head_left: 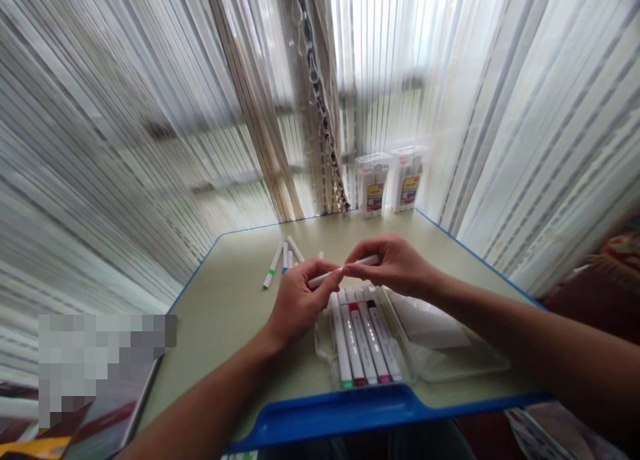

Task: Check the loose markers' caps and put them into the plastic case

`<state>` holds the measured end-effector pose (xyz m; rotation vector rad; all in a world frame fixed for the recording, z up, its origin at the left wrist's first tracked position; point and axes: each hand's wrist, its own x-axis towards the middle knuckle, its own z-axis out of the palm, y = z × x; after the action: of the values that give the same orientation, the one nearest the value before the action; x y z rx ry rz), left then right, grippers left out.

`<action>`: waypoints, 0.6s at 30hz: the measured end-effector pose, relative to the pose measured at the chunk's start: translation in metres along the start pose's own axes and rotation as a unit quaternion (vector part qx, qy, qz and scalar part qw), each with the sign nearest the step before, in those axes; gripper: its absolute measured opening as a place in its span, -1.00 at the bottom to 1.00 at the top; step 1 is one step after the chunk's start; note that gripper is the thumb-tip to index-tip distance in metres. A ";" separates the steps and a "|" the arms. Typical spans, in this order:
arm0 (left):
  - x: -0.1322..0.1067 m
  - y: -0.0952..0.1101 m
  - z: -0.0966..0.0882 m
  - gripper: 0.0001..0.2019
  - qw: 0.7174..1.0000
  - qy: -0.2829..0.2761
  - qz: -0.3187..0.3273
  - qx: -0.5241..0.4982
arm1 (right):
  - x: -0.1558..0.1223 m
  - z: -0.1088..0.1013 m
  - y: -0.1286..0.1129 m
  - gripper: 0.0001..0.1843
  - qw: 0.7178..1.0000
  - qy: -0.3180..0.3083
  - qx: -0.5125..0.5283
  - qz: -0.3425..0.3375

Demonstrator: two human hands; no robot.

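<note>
Both my hands meet over the middle of the table, fingers closed on a white marker held nearly level. My left hand pinches its left part. At its other end is my right hand, where a white piece sticks out between thumb and fingers; whether this is the cap or the same barrel I cannot tell. Just below the hands lies an open clear plastic case with several white markers side by side, their ends green, red, pink and black. Several loose markers lie beyond my left hand, partly hidden by it.
Two clear marker boxes with yellow labels stand at the table's far edge. A white paper sheet lies in the case's lid. The pale table has a blue rim. String curtains hang behind, and a dark-edged panel leans at left.
</note>
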<state>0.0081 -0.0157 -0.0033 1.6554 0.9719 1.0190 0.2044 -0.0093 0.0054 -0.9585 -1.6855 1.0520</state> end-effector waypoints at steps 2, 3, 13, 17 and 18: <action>-0.001 0.000 0.001 -0.65 1.000 0.003 0.003 0.001 | 0.000 0.000 0.001 -0.60 1.000 -0.001 0.000 0.003; -0.001 0.001 0.000 -0.64 1.000 0.003 0.003 -0.001 | 0.000 0.000 0.001 -0.59 1.000 -0.002 0.005 0.009; 0.005 0.000 -0.009 -0.65 0.995 -0.009 0.006 -0.100 | 0.004 -0.005 -0.002 -0.63 0.984 -0.003 0.176 0.037; 0.007 0.000 -0.010 -0.59 0.984 0.005 -0.012 -0.179 | 0.006 -0.008 -0.002 -0.65 0.963 0.000 0.261 0.060; 0.007 0.001 -0.010 -0.59 0.981 0.009 -0.014 -0.191 | 0.006 -0.008 -0.002 -0.65 0.961 0.001 0.270 0.063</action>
<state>0.0012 -0.0066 0.0013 1.3125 0.7519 1.1250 0.2098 -0.0025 0.0105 -0.7076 -1.2403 1.4934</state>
